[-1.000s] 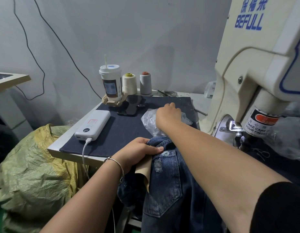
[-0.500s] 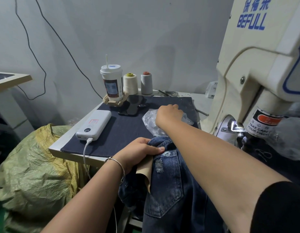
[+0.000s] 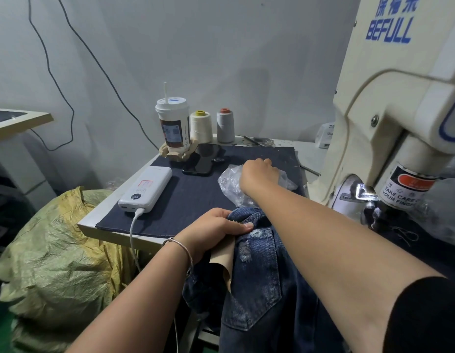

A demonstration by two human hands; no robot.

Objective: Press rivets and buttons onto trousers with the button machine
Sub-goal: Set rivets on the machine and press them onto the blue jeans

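Note:
Dark blue distressed jeans [image 3: 262, 284] hang over the front edge of the table, with a tan paper tag [image 3: 222, 258] at the waistband. My left hand [image 3: 216, 233] grips the waistband and the tag. My right hand [image 3: 258, 174] reaches across into a crumpled clear plastic bag [image 3: 229, 184] lying on the dark cloth mat [image 3: 190, 200]; its fingers are curled down into the bag and hidden. The cream button machine [image 3: 389, 118] stands at the right, its press head [image 3: 374, 212] just right of my forearm.
A white power bank [image 3: 146, 189] with its cable, a black phone [image 3: 202, 161], a drink cup [image 3: 173, 126] and two thread cones [image 3: 212, 126] sit on the mat's far left. A yellow-green sack [image 3: 53, 256] lies beside the table. More clear plastic [image 3: 443, 212] lies right of the machine.
My right hand has shifted slightly inside the plastic bag. My left hand has kept its grip on the waistband. The view has barely moved.

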